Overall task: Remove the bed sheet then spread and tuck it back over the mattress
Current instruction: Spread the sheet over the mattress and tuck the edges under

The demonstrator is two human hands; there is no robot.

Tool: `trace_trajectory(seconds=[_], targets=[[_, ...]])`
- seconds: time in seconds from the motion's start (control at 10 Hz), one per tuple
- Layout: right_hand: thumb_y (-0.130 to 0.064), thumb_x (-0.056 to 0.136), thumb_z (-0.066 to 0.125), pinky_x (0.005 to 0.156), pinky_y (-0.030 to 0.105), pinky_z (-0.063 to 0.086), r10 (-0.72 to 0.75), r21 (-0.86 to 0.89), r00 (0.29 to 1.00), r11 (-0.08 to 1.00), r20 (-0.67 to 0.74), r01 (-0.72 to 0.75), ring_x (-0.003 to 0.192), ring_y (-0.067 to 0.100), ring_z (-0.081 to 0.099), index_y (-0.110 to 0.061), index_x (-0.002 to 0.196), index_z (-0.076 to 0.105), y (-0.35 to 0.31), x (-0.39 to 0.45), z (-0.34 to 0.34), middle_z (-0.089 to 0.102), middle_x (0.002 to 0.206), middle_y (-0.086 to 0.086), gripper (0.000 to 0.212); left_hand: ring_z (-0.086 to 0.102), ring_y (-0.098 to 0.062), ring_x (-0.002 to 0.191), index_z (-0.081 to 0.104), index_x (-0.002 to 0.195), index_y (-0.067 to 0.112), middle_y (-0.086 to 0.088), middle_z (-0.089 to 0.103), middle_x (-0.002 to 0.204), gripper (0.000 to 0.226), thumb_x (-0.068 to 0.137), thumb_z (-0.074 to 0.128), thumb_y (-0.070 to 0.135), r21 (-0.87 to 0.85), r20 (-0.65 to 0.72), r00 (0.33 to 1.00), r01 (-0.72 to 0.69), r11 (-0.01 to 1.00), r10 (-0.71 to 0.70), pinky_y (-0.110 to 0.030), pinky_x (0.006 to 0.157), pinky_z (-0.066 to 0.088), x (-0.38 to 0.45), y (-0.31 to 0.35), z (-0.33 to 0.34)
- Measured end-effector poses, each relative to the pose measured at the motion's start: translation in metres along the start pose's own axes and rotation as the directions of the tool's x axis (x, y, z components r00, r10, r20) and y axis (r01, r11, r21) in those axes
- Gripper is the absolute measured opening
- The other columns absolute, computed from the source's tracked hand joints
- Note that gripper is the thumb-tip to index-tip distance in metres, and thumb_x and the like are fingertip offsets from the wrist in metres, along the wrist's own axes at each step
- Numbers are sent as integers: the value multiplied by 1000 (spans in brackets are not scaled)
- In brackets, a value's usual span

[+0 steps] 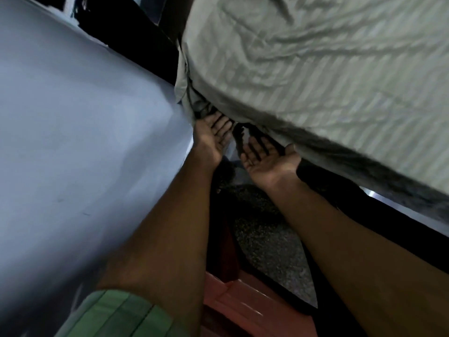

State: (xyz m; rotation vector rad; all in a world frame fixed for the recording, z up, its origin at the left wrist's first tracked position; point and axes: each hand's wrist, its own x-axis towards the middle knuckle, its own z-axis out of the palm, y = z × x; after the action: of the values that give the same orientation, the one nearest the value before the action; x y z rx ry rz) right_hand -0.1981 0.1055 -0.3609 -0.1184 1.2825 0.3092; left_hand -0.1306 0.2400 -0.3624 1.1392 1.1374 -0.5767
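Though dim, left hand [211, 138] at sheet [303, 69]

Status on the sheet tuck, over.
Left hand open at bunched sheet. Right hand open, palm up below mattress edge. Wall tight alongside.

1. The light is dim, with a cool bluish cast on the smooth pale grey-blue wall [73, 117].
2. The wrinkled pale green striped fabric bedsheet [315, 69] is the brightest area, and its creases carry soft shadows.
3. Deep shadow fills the gap beneath the bedsheet's edge, darkening the fingertips of the left hand [211, 135] and right hand [267, 161].
4. Everything looks soft and slightly blurred.
5. Wide-angle distortion bends straight edges near the borders.
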Motion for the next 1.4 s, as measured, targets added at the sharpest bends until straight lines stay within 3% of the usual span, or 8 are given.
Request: trace_trajectory(seconds=[0.3,0.4,0.5,0.6,1.0,1.1,1.2,1.4], targets=[[-60,99,26,81,37,49,-92,236,991,965,-95,112,110,33,61,-13,141,59,-12,45,45,60,142,15,72,63,-27,123,66,119,14,-10,69,127,44,109,28,34,-410,48,983,-141,901,176,-43,109,47,41,37,1],[-59,97,27,91,38,47,-69,312,996,946,-63,86,126,30,57,-18,140,59,-14,51,52,60,141,13,68,75,-18,88,77,87,8,-11,76,87,46,110,37,16,49,223,594,-799,600,773,-26,85,58,73,25,-2],[-55,103,24,106,45,41,-35,354,999,934,-26,41,139,31,48,-22,149,51,-18,55,54,51,153,10,63,48,-31,140,46,137,-23,-39,49,142,50,111,19,10,369,345,781,-623,689,521,-11,114,27,102,21,-2],[-56,102,26,92,46,44,-33,409,999,912,32,17,133,31,48,-23,150,49,-23,59,55,47,156,6,62,25,-27,153,19,158,-7,-24,24,165,54,113,8,23,-87,315,933,-152,985,172,-16,102,42,67,29,5],[-44,108,28,76,34,47,-11,-270,1000,963,11,13,91,26,65,-15,135,59,-4,-6,14,68,134,9,50,68,-21,77,79,85,24,5,76,82,28,82,54,37,463,-252,892,-229,856,375,-29,68,52,32,8,1],[-32,106,43,70,33,51,-183,-651,979,732,92,199,79,20,68,-16,120,71,21,-29,23,76,116,3,35,65,-24,78,78,85,21,1,73,79,26,81,60,39,665,-249,755,-322,674,607,-27,60,39,4,-2,7],[-23,102,52,86,43,59,-393,-749,718,101,575,655,93,18,71,-18,110,76,31,-46,46,77,102,-1,25,61,-19,70,71,80,15,1,68,72,25,90,57,34,663,-260,584,-472,581,769,-27,55,35,-25,3,13],[-20,94,59,97,44,51,-8,-58,81,-762,997,646,112,33,63,-5,111,74,11,-53,123,70,121,11,28,70,-18,94,76,111,22,2,76,105,27,100,52,28,622,-226,352,-666,413,908,-31,79,56,-58,18,5]])
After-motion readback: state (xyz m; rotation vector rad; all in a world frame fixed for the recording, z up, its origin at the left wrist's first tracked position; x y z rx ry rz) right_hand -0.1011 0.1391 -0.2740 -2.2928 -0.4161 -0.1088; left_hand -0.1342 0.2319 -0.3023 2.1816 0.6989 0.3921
